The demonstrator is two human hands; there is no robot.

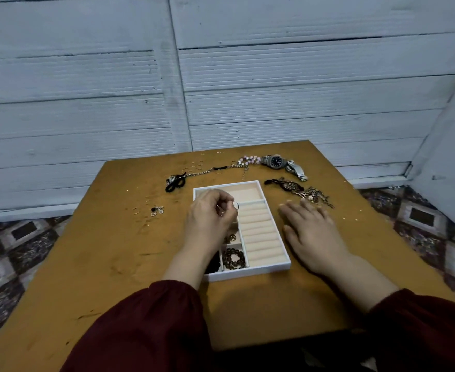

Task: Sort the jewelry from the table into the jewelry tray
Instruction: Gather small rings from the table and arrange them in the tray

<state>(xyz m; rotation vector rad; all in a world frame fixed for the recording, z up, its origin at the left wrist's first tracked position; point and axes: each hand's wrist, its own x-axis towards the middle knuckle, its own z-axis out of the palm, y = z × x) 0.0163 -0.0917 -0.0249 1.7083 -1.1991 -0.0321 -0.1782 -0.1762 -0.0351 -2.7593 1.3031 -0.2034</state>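
A white jewelry tray [282, 264] with a peach lining sits mid-table. Its right side holds padded ring rolls [258, 234]; a small front compartment holds a dark beaded bracelet [234, 258]. My left hand [210, 218] hovers over the tray's left side and pinches a thin silver ring [235, 205] at the top of the ring rolls. My right hand [312, 232] lies flat on the table just right of the tray, fingers straight. Its fingertips almost reach a tangle of chains [312, 196].
On the orange table [113, 251], behind the tray lie a wristwatch [280, 162], a pink bead bracelet [249, 159], a long chain [207, 171] and a black cord piece [175, 182]. Small rings and earrings [156, 210] lie at left. A grey wall stands behind.
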